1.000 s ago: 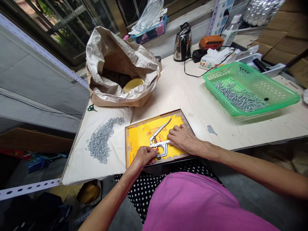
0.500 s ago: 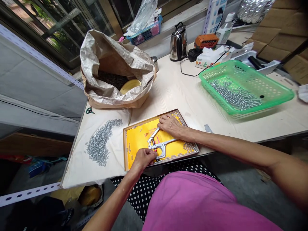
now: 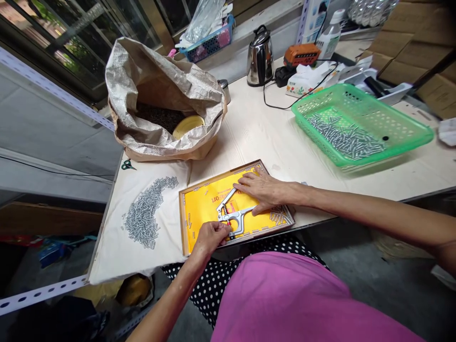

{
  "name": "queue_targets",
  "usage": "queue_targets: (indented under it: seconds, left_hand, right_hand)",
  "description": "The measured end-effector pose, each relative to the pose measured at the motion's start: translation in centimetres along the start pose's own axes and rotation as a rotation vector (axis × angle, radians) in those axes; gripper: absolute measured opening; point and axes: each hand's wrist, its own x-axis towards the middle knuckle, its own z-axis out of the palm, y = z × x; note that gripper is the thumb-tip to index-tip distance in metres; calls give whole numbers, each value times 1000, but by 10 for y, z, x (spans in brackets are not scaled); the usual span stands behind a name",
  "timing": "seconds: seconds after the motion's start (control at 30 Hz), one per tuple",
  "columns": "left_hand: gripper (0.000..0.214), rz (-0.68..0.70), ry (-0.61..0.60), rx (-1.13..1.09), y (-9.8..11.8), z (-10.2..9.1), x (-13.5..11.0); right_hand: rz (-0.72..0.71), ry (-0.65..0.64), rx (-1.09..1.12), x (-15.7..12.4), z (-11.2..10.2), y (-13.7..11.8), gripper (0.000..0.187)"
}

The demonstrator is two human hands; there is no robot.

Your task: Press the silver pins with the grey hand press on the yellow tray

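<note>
Silver snap fastener pliers (image 3: 238, 214), with a red part and a dark spring by the jaws, lie in a shallow tray (image 3: 183, 223) lined with yellow plastic. My left hand (image 3: 213, 235) is pinched at the jaws; whatever its fingertips hold is hidden. Over the pliers' handles my right hand (image 3: 262, 189) is spread, its fingertips at the upper handle's end and its thumb by the lower handle. Small silver cylindrical pieces (image 3: 280, 216) lie along the tray's edges and in its near right corner.
A pile of silver pieces (image 3: 144, 213) lies on cloth at the left, near green-handled scissors (image 3: 128, 165). Behind stands an open woven sack (image 3: 199, 147). A green basket (image 3: 392, 114) of similar pieces sits right; a kettle (image 3: 260, 57) and an orange battery (image 3: 302, 54) stand at the back.
My right hand's fingers have spread apart, and its thumb now shows by the lower handle. My left hand stays pinched at the jaws. The view has shifted slightly.
</note>
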Motion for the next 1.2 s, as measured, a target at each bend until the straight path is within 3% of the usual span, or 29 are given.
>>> queue_targets:
  seconds: [0.23, 0.3, 0.43, 0.57, 0.7, 0.8, 0.9, 1.03, 1.13, 1.2]
  left_hand:
    - [26, 41, 48, 71, -10, 0, 1]
    - [28, 171, 146, 200, -15, 0, -1]
    - [26, 609, 439, 509, -13, 3, -1]
    - [59, 827, 457, 788, 7, 6, 18]
    - [59, 835, 408, 925, 23, 0, 39]
    - [52, 855, 408, 977, 30, -5, 43]
    - [33, 867, 419, 983, 36, -7, 42]
    - [7, 854, 404, 1010, 45, -3, 42]
    - [7, 820, 390, 1042, 47, 0, 45]
    - [20, 826, 392, 1031, 45, -1, 48]
  right_hand:
    - [3, 13, 40, -5, -5, -4, 65]
    - [-4, 25, 62, -7, -5, -6, 56]
    - [-43, 80, 97, -2, -10, -15, 45]
    - [-63, 169, 86, 15, -15, -28, 52]
    - [-47, 182, 54, 28, -14, -31, 52]
    - [-1, 184, -49, 32, -8, -30, 36]
    - [16, 195, -148, 35, -2, -28, 16]
    - [-2, 197, -187, 34, 4, -25, 19]
    - [36, 194, -157, 29, 6, -22, 19]
    - [62, 214, -112, 24, 8, -21, 19]
